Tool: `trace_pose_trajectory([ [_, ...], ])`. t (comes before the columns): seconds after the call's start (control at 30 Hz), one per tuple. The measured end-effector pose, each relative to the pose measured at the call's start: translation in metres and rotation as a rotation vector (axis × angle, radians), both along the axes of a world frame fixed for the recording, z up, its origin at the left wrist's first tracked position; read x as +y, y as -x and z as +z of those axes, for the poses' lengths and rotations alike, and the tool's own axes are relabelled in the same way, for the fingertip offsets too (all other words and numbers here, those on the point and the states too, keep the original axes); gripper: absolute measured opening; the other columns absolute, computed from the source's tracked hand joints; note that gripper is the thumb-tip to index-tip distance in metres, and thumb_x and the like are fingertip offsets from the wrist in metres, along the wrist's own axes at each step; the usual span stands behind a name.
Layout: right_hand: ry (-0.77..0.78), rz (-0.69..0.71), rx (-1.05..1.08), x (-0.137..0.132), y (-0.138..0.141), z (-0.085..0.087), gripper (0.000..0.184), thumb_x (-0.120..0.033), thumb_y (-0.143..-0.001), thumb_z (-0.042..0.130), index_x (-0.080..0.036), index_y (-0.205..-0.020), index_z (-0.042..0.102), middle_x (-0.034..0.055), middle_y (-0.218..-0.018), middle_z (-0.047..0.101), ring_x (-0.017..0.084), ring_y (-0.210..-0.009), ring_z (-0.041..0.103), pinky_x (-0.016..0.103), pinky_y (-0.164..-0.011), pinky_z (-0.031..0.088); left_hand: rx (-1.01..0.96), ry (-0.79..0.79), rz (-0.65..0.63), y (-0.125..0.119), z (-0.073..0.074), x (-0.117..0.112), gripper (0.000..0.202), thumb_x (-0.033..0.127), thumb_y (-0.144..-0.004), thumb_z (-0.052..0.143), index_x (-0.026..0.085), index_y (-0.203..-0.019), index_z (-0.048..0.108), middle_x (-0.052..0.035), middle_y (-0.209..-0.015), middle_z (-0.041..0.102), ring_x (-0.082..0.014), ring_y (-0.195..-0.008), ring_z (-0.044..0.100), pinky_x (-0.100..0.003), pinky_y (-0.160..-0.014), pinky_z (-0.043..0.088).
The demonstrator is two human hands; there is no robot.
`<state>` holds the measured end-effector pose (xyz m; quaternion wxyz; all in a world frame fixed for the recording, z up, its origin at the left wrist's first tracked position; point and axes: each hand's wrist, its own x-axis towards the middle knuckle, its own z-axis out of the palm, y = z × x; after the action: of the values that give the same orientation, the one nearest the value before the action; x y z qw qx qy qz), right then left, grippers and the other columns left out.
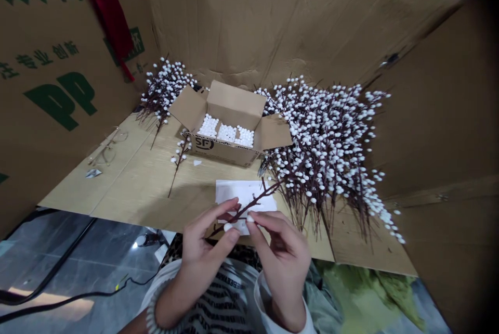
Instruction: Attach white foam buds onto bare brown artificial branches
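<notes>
My left hand (205, 243) clenched on thin brown twig (263, 200), held above white paper sheet (234, 191); right hand (283, 256) fingertips pinching small white bud (249, 218). Looks light, bit stiff; buds soft, maybe easy to knock off, so grab bare twig.

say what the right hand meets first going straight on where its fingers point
The right hand would probably meet the white bud on the dark twig, which its fingertips seem to touch already; depth is unclear.

Open cardboard box (222, 149): foam balls (226, 132) inside; willow stems (327, 152) heaped right; smaller bunch (163, 89) behind left; paper sheet (234, 192) in front, beneath a held branch (253, 203).
</notes>
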<state>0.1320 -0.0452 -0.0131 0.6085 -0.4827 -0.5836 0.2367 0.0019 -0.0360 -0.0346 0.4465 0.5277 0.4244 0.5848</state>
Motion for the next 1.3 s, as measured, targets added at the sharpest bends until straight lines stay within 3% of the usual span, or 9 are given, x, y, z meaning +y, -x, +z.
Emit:
trace_pose_trajectory([
  [0.17,-0.009,0.084,-0.06,0.001,0.0,0.0,0.028,-0.003,-0.077,0.066,-0.026,-0.093,0.072,0.0027,-0.081,0.073,0.015,-0.074,0.069,0.026,-0.065,0.058,0.006,0.045,0.098,-0.004,0.011,0.003,0.012,0.02,-0.078,0.071,0.022,-0.086,0.079,-0.0042,-0.087,0.079,-0.0186,-0.079,0.074,-0.024,-0.075,0.059],
  [0.27,0.002,0.208,-0.179,0.006,-0.014,0.006,0.028,-0.007,-0.076,0.069,-0.025,-0.097,0.073,0.0036,-0.083,0.075,0.017,-0.072,0.07,0.028,-0.062,0.059,-0.042,0.083,0.164,0.001,0.012,0.004,0.009,0.023,-0.077,0.071,0.019,-0.076,0.078,-0.0041,-0.076,0.078,-0.0169,-0.063,0.072,-0.021,-0.058,0.059],
  [0.33,-0.01,0.157,-0.211,0.018,-0.032,0.016,0.025,-0.009,-0.076,0.069,-0.026,-0.095,0.073,0.0021,-0.08,0.075,0.017,-0.069,0.07,0.03,-0.061,0.06,-0.125,0.113,0.212,0.007,0.008,0.004,0.011,0.027,-0.077,0.072,0.017,-0.076,0.077,-0.0044,-0.073,0.078,-0.0157,-0.054,0.07,-0.021,-0.049,0.057],
  [0.47,-0.126,-0.173,-0.16,0.079,-0.064,0.049,0.014,-0.017,-0.081,0.066,-0.025,-0.09,0.072,0.0005,-0.077,0.073,0.015,-0.069,0.068,0.032,-0.065,0.059,-0.245,0.164,0.267,0.02,-0.004,0.003,0.018,0.034,-0.074,0.074,0.017,-0.078,0.075,-0.0036,-0.064,0.075,-0.0145,-0.046,0.065,-0.02,-0.041,0.053],
  [0.63,0.028,0.056,-0.661,0.192,-0.059,0.075,0.016,-0.015,-0.084,0.06,-0.014,-0.097,0.069,0.0068,-0.089,0.073,0.017,-0.08,0.069,0.032,-0.076,0.055,-0.279,0.204,0.213,0.025,-0.008,0.002,0.02,0.037,-0.075,0.073,0.017,-0.075,0.075,-0.0039,-0.061,0.073,-0.013,-0.045,0.061,-0.019,-0.038,0.048],
  [0.7,0.219,0.198,-1.072,0.229,-0.042,0.068,0.026,-0.018,-0.089,0.056,-0.011,-0.112,0.064,0.0115,-0.104,0.071,0.019,-0.095,0.067,0.033,-0.087,0.051,-0.282,0.206,0.204,0.025,-0.008,0.002,0.02,0.036,-0.075,0.073,0.017,-0.075,0.075,-0.0041,-0.061,0.073,-0.0132,-0.045,0.061,-0.019,-0.038,0.048],
  [0.9,0.427,0.419,-1.368,0.281,-0.001,0.016,0.036,-0.026,-0.077,0.074,-0.015,-0.11,0.065,0.0106,-0.109,0.069,0.024,-0.101,0.065,0.037,-0.089,0.05,-0.271,0.226,0.21,0.033,-0.005,0.001,0.018,0.036,-0.074,0.074,0.018,-0.075,0.076,-0.0042,-0.062,0.073,-0.0133,-0.046,0.061,-0.018,-0.038,0.047],
  [1.03,0.502,0.437,-1.468,0.29,0.005,-0.005,0.03,-0.032,-0.091,0.057,-0.018,-0.116,0.058,0.0086,-0.12,0.06,0.021,-0.102,0.062,0.042,-0.086,0.052,-0.229,0.247,0.195,0.04,-0.001,0.001,0.022,0.037,-0.076,0.072,0.016,-0.07,0.075,-0.0041,-0.059,0.07,-0.0123,-0.047,0.059,-0.017,-0.04,0.045],
  [1.3,0.568,0.429,-1.36,0.293,0.003,-0.014,0.031,-0.032,-0.09,0.058,-0.018,-0.118,0.057,0.009,-0.121,0.059,0.022,-0.103,0.061,0.041,-0.086,0.053,-0.186,0.25,0.13,0.04,0.001,0.006,0.027,0.041,-0.078,0.069,0.017,-0.067,0.073,-0.0038,-0.059,0.069,-0.0128,-0.049,0.057,-0.018,-0.041,0.044],
])
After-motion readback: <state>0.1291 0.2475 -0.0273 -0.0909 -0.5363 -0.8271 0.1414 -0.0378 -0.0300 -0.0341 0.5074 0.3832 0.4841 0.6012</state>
